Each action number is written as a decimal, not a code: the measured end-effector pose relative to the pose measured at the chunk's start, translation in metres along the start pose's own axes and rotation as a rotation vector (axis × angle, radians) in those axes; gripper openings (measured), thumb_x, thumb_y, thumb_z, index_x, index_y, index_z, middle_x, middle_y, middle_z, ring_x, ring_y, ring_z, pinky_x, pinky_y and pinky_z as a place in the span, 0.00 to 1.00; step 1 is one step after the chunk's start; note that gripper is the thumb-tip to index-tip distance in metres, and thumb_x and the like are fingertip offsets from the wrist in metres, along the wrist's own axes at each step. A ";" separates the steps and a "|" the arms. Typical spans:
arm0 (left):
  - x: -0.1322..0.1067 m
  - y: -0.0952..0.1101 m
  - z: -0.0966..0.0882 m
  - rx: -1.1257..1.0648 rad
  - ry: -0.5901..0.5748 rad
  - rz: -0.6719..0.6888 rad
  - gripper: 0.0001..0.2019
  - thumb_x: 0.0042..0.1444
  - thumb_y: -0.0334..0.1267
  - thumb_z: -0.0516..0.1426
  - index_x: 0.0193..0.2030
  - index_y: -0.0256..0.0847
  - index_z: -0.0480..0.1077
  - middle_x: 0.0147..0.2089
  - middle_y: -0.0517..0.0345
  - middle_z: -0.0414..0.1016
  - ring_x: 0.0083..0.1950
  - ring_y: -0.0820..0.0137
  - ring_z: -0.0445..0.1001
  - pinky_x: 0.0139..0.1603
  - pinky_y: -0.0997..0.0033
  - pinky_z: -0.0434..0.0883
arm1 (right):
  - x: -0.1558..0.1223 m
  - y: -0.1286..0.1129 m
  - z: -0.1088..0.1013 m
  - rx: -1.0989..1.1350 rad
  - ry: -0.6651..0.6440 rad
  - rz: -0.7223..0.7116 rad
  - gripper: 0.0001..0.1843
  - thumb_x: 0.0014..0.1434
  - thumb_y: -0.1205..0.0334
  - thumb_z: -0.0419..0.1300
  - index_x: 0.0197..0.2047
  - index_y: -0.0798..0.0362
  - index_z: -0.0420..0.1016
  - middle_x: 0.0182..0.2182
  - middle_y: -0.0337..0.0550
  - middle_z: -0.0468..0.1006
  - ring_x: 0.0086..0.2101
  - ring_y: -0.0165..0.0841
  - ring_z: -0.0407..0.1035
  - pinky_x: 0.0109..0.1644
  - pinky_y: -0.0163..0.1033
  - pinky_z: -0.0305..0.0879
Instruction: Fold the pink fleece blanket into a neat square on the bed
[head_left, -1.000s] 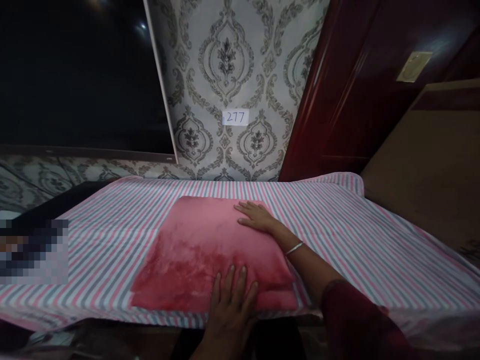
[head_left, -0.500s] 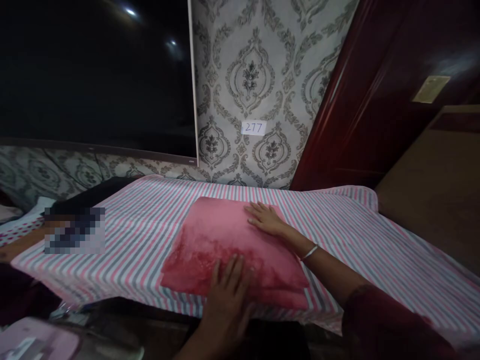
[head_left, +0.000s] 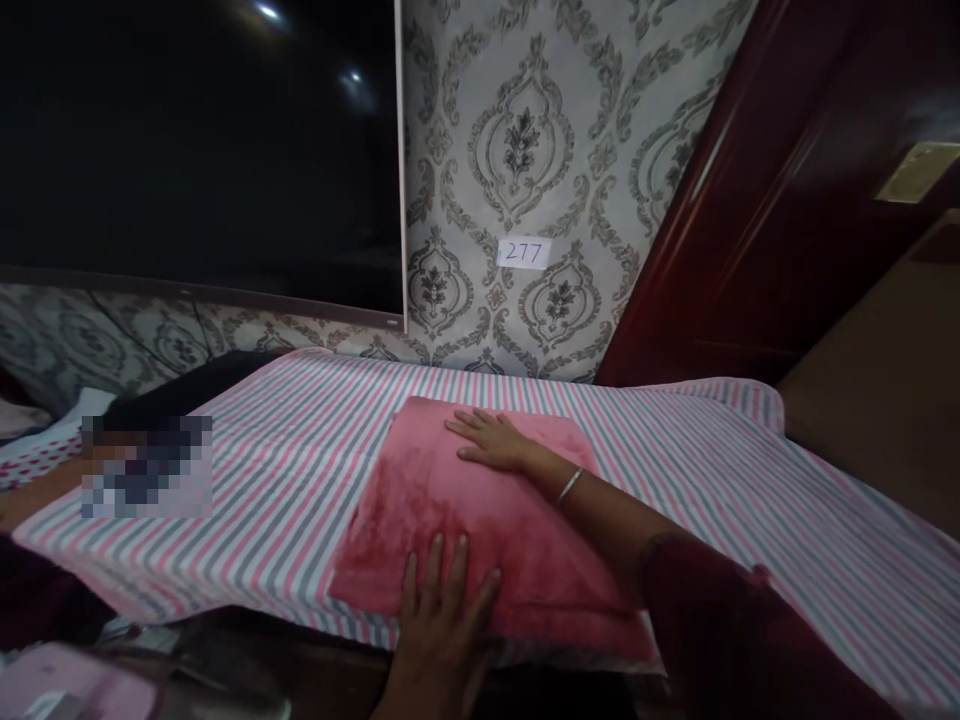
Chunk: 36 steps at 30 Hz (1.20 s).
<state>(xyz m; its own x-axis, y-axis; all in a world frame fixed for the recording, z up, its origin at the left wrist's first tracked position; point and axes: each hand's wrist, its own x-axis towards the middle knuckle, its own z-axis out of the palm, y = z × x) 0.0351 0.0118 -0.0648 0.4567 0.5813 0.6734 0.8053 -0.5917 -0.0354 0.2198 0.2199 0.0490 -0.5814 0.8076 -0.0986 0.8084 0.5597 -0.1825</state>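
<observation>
A pink plush cloth [head_left: 525, 540], folded into a flat, thick rectangle, lies on the striped cover near its front edge. On the upper half of the fold rests my right hand [head_left: 491, 440], palm down, fingers spread, a bangle at its wrist. My left hand [head_left: 441, 610] lies open on the front part of the cloth, fingers apart and pointing away from me. Neither hand grips the fabric. Darker, brushed patches show in the pile on the left and front, and layered edges are visible along the front.
The striped cover [head_left: 292, 480] drapes over a table. A dark screen [head_left: 202, 150] hangs above left, beside a paper label marked 277 [head_left: 523, 252]. Another person's arm [head_left: 37, 490] reaches in from the left, its hand blurred out. A cardboard box [head_left: 892, 370] stands at right.
My right hand has slid left across the top of the cloth. My left hand has shifted slightly toward me, its fingers more spread. The view has shifted slightly.
</observation>
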 end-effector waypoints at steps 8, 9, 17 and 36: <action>-0.006 0.002 0.019 0.003 0.075 -0.031 0.39 0.52 0.55 0.63 0.71 0.56 0.59 0.77 0.45 0.50 0.77 0.43 0.44 0.71 0.35 0.47 | 0.007 0.007 0.020 0.058 0.082 0.084 0.38 0.67 0.34 0.43 0.75 0.36 0.45 0.75 0.40 0.41 0.71 0.53 0.39 0.69 0.69 0.39; -0.006 0.002 0.017 0.002 0.078 -0.030 0.38 0.53 0.53 0.63 0.70 0.56 0.59 0.77 0.46 0.49 0.77 0.43 0.44 0.71 0.35 0.47 | 0.006 0.007 0.021 0.054 0.072 0.093 0.38 0.68 0.34 0.43 0.75 0.36 0.44 0.75 0.39 0.40 0.71 0.53 0.39 0.69 0.69 0.38; 0.015 -0.024 -0.047 0.002 -0.069 0.017 0.35 0.56 0.40 0.59 0.71 0.44 0.59 0.73 0.47 0.59 0.75 0.50 0.49 0.73 0.40 0.43 | 0.003 -0.014 -0.001 -0.008 0.052 0.121 0.36 0.69 0.36 0.43 0.75 0.37 0.45 0.75 0.43 0.41 0.72 0.54 0.32 0.69 0.70 0.36; -0.020 -0.060 -0.020 0.020 0.002 -0.117 0.42 0.53 0.60 0.61 0.73 0.52 0.57 0.74 0.42 0.55 0.76 0.42 0.44 0.71 0.35 0.40 | 0.102 -0.060 0.008 0.122 -0.044 -0.064 0.34 0.69 0.36 0.43 0.73 0.40 0.56 0.74 0.40 0.47 0.72 0.48 0.34 0.72 0.62 0.35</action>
<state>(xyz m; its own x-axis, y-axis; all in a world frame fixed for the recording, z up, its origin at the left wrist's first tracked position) -0.0301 0.0245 -0.0619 0.3589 0.6447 0.6749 0.8603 -0.5089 0.0286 0.1119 0.2671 0.0422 -0.6373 0.7604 -0.1251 0.7536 0.5811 -0.3072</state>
